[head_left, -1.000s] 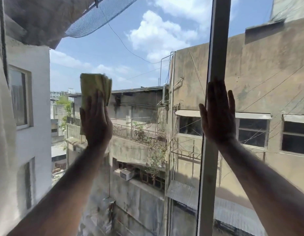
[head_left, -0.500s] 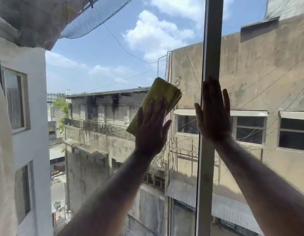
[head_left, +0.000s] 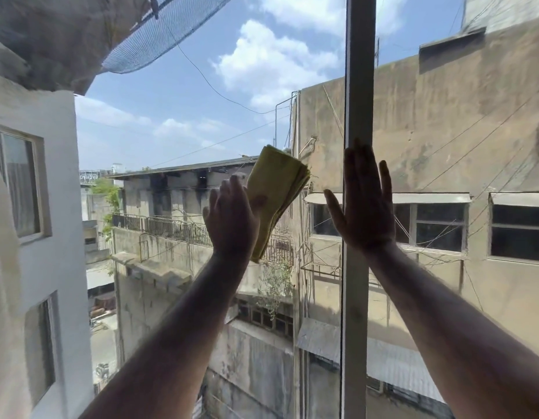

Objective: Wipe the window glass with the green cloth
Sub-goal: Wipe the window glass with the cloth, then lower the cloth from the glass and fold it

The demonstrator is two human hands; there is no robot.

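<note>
A folded yellow-green cloth (head_left: 277, 189) is pressed flat against the window glass (head_left: 186, 116) at mid-height, tilted with its top leaning right. My left hand (head_left: 232, 219) lies on the cloth's lower left part, palm to the pane, thumb on the cloth. My right hand (head_left: 365, 204) rests flat and spread on the vertical window frame (head_left: 357, 71) just right of the cloth, holding nothing. Both forearms reach up from the bottom of the view.
The grey vertical frame bar runs from top to bottom and splits the glass into a left and a right pane. Outside are concrete buildings, wires, a blue net at the top left and sky.
My left hand swept the cloth from the left part of the pane to the right, close to the frame bar, then shifted to the cloth's left edge. My right hand stayed on the frame.
</note>
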